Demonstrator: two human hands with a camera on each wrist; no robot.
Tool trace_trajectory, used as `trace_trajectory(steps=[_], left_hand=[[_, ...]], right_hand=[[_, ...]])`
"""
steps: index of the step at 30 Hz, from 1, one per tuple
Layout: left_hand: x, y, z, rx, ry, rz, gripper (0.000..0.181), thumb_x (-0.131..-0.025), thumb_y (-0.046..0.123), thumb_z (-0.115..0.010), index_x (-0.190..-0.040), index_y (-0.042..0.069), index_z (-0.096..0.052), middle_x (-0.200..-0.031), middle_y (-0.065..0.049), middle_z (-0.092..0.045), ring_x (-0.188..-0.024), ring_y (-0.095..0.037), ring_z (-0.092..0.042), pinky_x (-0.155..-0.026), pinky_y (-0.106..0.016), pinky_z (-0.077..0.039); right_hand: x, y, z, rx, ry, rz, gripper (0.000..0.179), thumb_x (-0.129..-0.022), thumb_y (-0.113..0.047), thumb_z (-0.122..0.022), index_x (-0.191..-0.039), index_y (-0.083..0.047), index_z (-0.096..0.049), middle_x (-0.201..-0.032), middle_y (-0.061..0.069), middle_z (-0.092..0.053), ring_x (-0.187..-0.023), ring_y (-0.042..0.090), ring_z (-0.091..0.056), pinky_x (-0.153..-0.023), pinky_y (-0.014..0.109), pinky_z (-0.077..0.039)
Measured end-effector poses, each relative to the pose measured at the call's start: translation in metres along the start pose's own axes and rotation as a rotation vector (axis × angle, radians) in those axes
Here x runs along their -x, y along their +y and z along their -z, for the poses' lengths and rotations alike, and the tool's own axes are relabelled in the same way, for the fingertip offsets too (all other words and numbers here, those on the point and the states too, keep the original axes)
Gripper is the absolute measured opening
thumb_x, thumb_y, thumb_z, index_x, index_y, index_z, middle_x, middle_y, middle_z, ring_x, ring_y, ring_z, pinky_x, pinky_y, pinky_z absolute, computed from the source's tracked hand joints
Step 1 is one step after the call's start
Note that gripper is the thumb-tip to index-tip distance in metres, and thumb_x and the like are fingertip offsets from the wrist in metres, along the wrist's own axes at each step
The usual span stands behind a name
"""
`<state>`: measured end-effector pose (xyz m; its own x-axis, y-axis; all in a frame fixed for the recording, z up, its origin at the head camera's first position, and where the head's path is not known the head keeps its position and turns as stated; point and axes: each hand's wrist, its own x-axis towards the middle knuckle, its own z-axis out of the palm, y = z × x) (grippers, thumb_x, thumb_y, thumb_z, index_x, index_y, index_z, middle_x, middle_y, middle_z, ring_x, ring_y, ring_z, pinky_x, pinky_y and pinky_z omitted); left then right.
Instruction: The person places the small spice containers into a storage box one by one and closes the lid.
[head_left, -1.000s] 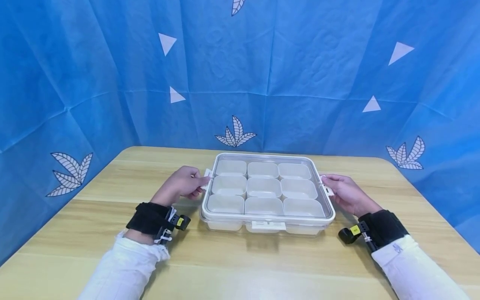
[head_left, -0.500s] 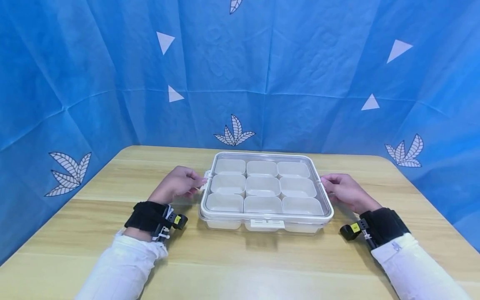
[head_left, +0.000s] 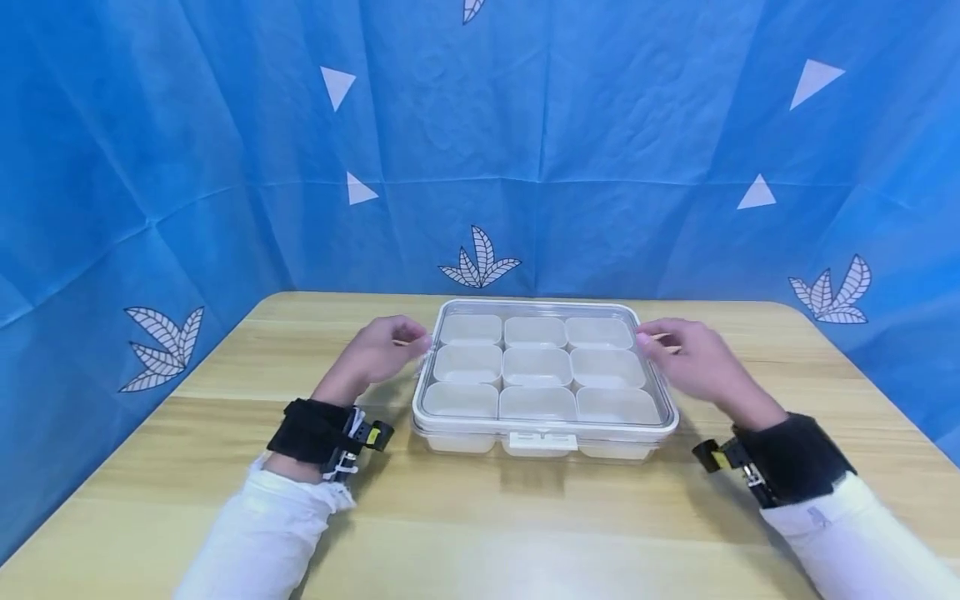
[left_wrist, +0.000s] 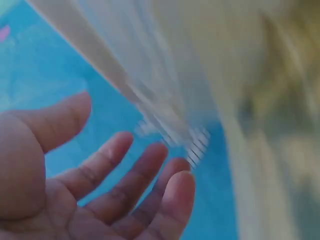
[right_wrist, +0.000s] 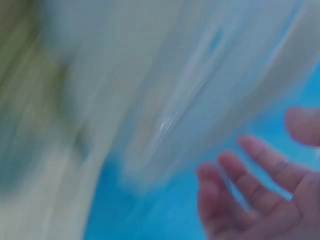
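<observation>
A clear storage box (head_left: 457,423) with a white-rimmed transparent lid lies flat on the table. Several white cups (head_left: 537,367) show through the lid, arranged in rows. A white clip (head_left: 543,441) sits at the middle of its front edge. My left hand (head_left: 381,348) is at the box's left side, fingertips right by the lid rim. On the right side, my right hand (head_left: 693,360) has its thumb and fingers apart near the rim. Both wrist views show spread, relaxed fingers with nothing held, beside the blurred box side.
The wooden table (head_left: 480,525) extends around the box, with rounded far corners. A blue curtain (head_left: 600,125) printed with leaves and triangles hangs behind and on both sides. Each wrist wears a black strap (head_left: 311,429) with a small camera, below white sleeves.
Both hands have let go of the box's side clips and risen slightly toward the lid's rim. The side clips no longer stick out as before. The view has shifted slightly.
</observation>
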<state>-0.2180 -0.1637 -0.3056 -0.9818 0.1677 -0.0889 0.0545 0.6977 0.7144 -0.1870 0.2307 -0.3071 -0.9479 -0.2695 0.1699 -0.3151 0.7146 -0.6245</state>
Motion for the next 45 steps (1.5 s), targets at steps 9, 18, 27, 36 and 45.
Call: trace_trajectory(steps=[9, 18, 27, 36, 45], left_hand=[[0.02, 0.058, -0.045, -0.326, -0.141, -0.353, 0.062, -0.091, 0.04, -0.067, -0.143, 0.012, -0.047, -0.156, -0.015, -0.026, -0.141, -0.036, -0.026, -0.112, -0.056, -0.023], [0.032, 0.078, -0.064, -0.508, -0.315, -0.424, 0.062, -0.086, 0.04, -0.072, -0.14, 0.017, -0.053, -0.151, -0.012, -0.037, -0.139, -0.03, -0.031, -0.11, -0.052, -0.029], [-0.007, 0.125, -0.031, -0.466, -0.4, -0.502, 0.054, -0.097, 0.033, -0.059, -0.142, 0.007, -0.046, -0.14, -0.01, -0.052, -0.127, -0.027, -0.049, -0.106, -0.042, -0.038], [-0.12, 0.154, -0.057, -0.64, -0.382, -0.146, 0.072, -0.099, 0.061, -0.028, -0.149, 0.01, -0.038, -0.152, -0.012, -0.037, -0.14, -0.031, -0.03, -0.114, -0.046, -0.025], [-0.124, 0.147, -0.072, -0.699, -0.402, 0.075, 0.071, -0.089, 0.062, -0.056, -0.145, 0.019, -0.046, -0.144, -0.003, -0.047, -0.127, -0.022, -0.043, -0.105, -0.038, -0.038]], right_hand=[[0.018, -0.047, -0.062, 0.271, 0.016, 0.583, 0.05, -0.096, -0.03, -0.061, -0.133, 0.003, -0.055, -0.136, 0.023, -0.052, -0.123, 0.038, -0.051, -0.101, 0.052, -0.042], [0.02, -0.044, -0.074, 0.406, 0.091, 0.631, 0.062, -0.078, -0.04, -0.079, -0.122, 0.001, -0.064, -0.122, 0.017, -0.064, -0.117, 0.039, -0.057, -0.095, 0.049, -0.048], [0.025, -0.047, -0.077, 0.438, 0.168, 0.639, 0.066, -0.07, -0.04, -0.085, -0.116, 0.004, -0.067, -0.117, 0.017, -0.066, -0.112, 0.039, -0.059, -0.093, 0.049, -0.049], [0.028, -0.049, -0.085, 0.427, 0.157, 0.587, 0.065, -0.071, -0.043, -0.084, -0.117, 0.0, -0.068, -0.119, 0.012, -0.066, -0.113, 0.036, -0.059, -0.095, 0.048, -0.048], [0.029, -0.05, -0.088, 0.443, 0.122, 0.576, 0.063, -0.072, -0.045, -0.083, -0.117, -0.003, -0.068, -0.118, 0.01, -0.066, -0.115, 0.033, -0.058, -0.094, 0.046, -0.049]])
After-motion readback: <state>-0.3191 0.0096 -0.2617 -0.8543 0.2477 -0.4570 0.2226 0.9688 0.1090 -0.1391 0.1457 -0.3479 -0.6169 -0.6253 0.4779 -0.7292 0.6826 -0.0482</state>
